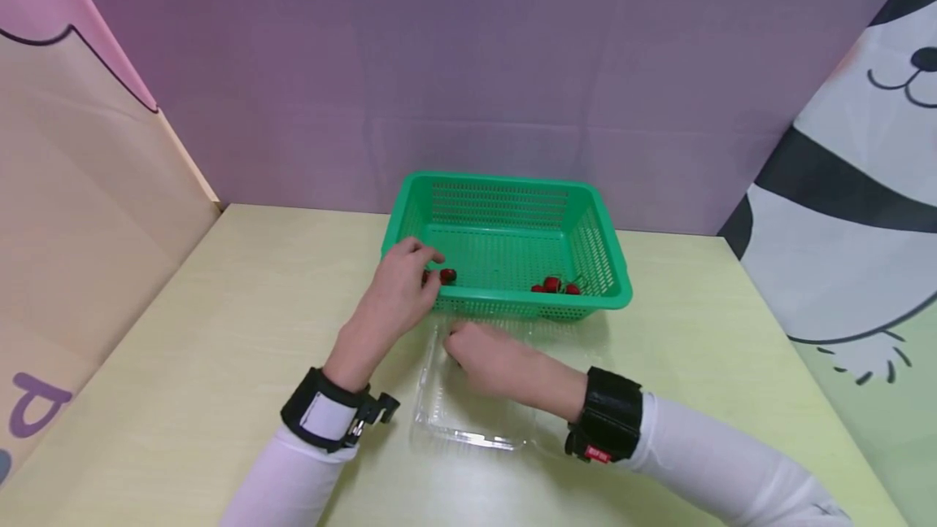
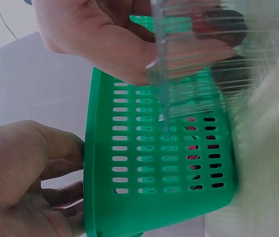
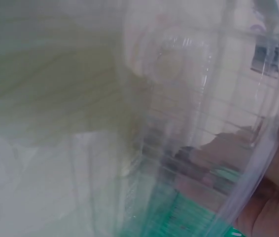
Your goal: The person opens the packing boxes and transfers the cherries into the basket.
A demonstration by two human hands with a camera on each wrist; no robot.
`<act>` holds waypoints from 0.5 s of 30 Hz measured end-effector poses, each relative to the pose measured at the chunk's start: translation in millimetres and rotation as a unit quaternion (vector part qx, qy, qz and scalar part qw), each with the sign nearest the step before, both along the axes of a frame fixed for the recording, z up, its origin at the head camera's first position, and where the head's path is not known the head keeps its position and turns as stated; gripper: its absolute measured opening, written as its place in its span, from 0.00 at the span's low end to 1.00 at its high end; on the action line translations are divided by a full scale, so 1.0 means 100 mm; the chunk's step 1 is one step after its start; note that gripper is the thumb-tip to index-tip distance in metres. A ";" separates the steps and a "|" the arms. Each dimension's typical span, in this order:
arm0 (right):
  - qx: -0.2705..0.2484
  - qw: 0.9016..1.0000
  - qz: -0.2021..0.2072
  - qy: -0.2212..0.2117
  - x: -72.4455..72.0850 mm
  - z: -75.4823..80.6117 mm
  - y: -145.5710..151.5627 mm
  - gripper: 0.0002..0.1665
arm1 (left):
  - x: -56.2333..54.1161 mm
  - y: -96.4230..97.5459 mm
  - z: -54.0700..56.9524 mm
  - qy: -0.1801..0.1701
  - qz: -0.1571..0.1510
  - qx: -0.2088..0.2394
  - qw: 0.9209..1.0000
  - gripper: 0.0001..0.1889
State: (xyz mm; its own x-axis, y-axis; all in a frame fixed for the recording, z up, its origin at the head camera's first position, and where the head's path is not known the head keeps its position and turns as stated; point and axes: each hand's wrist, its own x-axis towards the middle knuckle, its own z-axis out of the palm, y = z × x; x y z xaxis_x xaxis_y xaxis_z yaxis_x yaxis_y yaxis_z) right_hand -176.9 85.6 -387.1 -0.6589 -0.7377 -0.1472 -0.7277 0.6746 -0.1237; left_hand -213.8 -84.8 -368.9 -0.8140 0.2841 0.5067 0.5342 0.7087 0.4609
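My left hand [image 1: 401,283] reaches over the front left corner of a green basket [image 1: 505,297], its fingers loosely bent and apart. Just beside its thumb, a dark red cherry [image 1: 448,276] lies inside the basket, with another partly hidden by the hand. My right hand [image 1: 486,356] is down in a clear plastic box [image 1: 476,436] in front of the basket. Through the box's ribbed wall, the left wrist view shows the right fingers pinching a dark red cherry [image 2: 221,25]; a dark round shape appears below it. Reflections blur the right wrist view.
More cherries [image 1: 554,285] with green stems lie at the basket's front right. The box sits close to the basket on a pale wooden table [image 1: 293,267]. A purple cloth [image 1: 476,63] hangs behind, and printed cloths hang at both sides.
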 end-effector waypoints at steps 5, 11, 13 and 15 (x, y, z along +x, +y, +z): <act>-0.011 1.000 -0.006 -0.004 0.00 0.02 0.01 0.14 | -0.01 0.00 -0.01 0.001 0.001 -0.002 1.000 0.08; -0.027 1.000 -0.006 0.003 0.01 0.02 0.02 0.16 | 0.00 -0.01 -0.01 0.003 -0.001 -0.004 1.000 0.08; -0.034 0.999 -0.001 0.008 0.02 0.02 0.03 0.17 | 0.00 -0.01 -0.01 0.002 -0.001 -0.004 1.000 0.08; -0.040 0.999 0.004 0.012 0.02 0.03 0.04 0.19 | 0.00 0.00 0.00 0.001 -0.001 -0.005 1.000 0.08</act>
State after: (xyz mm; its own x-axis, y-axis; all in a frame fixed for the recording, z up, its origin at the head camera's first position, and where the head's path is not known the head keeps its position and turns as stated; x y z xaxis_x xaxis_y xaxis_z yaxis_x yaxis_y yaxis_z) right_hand -174.5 89.5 -384.3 -0.6559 -0.7514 -0.0720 -0.7359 0.6578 -0.1606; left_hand -213.7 -85.3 -368.9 -0.8120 0.2915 0.5057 0.5373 0.7116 0.4527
